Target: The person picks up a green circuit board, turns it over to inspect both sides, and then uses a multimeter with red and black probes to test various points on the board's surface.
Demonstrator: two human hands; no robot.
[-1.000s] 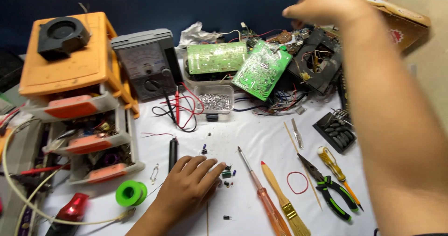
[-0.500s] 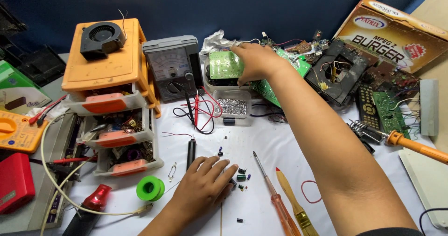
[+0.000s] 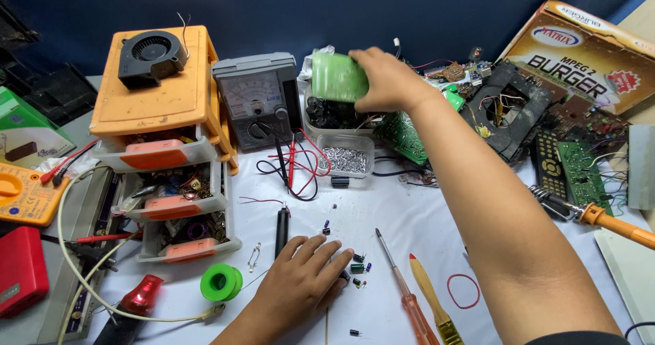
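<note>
Right hand fingers wrapped round green lid above tub; left hand fingers spread flat beside capacitors.

Two bare forearms, a bare left hand and right hand, no rings, sleeves unseen.
</note>
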